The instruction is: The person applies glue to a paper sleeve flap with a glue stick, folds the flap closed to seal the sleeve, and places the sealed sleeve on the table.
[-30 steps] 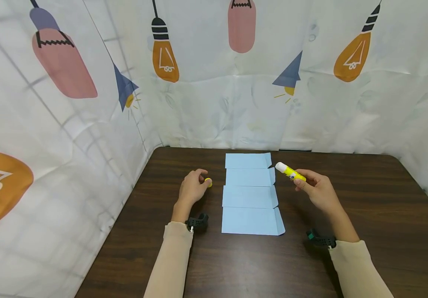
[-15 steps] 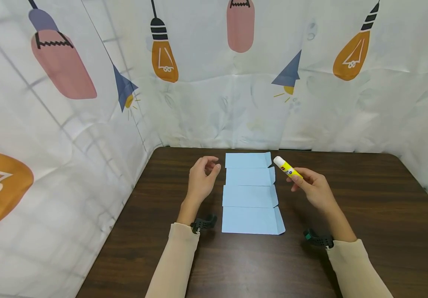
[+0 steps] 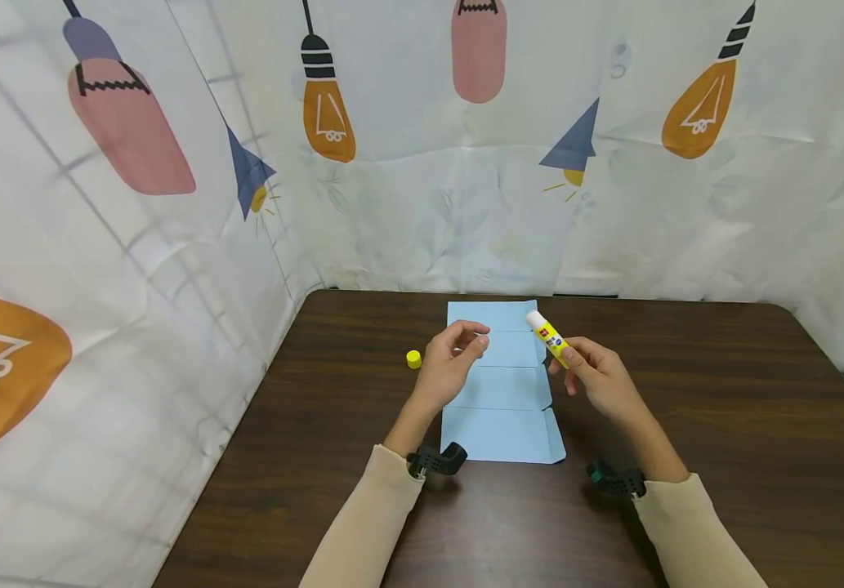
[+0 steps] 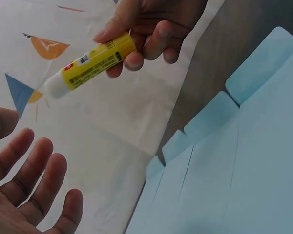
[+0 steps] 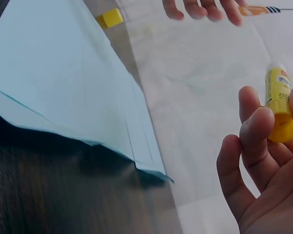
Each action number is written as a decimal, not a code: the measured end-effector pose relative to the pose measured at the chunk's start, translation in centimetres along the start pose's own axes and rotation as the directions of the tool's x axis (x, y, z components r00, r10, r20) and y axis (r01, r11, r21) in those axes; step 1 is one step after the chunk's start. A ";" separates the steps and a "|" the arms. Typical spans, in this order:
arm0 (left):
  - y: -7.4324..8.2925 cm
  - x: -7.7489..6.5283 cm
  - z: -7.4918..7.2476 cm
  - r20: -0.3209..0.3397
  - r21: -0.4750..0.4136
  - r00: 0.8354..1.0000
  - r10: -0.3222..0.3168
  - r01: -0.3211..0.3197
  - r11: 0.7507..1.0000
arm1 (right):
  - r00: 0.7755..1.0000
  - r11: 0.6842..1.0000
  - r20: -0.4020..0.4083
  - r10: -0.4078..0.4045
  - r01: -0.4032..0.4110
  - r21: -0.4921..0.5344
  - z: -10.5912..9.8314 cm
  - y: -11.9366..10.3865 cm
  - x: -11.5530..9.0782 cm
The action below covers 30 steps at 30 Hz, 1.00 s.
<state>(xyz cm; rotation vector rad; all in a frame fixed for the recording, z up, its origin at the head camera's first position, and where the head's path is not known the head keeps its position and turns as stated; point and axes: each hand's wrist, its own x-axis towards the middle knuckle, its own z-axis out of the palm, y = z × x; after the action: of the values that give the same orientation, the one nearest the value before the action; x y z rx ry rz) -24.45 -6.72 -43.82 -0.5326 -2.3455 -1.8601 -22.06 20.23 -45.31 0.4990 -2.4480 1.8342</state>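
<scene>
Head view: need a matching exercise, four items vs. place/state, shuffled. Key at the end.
Items
1. glue stick
2. yellow cap
3. blue paper
4. left grip

Places/states
A. lies on the table, with tabs along its right edge
B. holds nothing; partly hides the sheet in the head view
C. held in the right grip, white end up
D. sits on bare tabletop, left of the sheet

Pairs
1-C, 2-D, 3-A, 4-B

A white cloth (image 3: 407, 224) — printed with orange bulbs (image 3: 329, 121) and pink lamps (image 3: 479, 59) — hangs behind a dark wood-grained table (image 3: 738, 408).
</scene>
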 end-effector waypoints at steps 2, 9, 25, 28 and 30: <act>0.1 -0.1 0.8 0.020 -0.025 1.000 -0.006 0.006 1.000 | 1.000 1.000 0.012 -0.009 0.009 0.010 0.3 0.1 0.0; 0.2 -0.6 2.5 0.087 -0.056 0.994 -0.073 0.078 0.995 | 0.998 0.998 0.054 -0.036 0.033 0.049 1.3 -0.1 -0.1; -0.2 -0.8 3.4 0.102 -0.101 0.992 -0.070 0.081 0.992 | 0.996 0.998 0.078 -0.051 0.049 0.037 2.2 -0.4 0.0; -0.3 -0.8 3.4 0.102 -0.120 0.993 -0.062 0.074 0.990 | 0.995 0.998 0.088 -0.050 0.047 0.033 2.2 -0.3 0.0; -0.4 -0.8 3.5 0.105 -0.130 0.993 -0.056 0.070 0.989 | 0.994 0.998 0.095 -0.052 0.049 0.032 2.3 -0.3 0.0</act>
<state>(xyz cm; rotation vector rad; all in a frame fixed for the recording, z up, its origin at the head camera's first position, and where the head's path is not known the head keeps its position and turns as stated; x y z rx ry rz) -23.32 -3.63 -45.28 -0.5854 -2.3372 -2.0763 -21.60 18.00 -45.74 0.6597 -2.4464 1.8715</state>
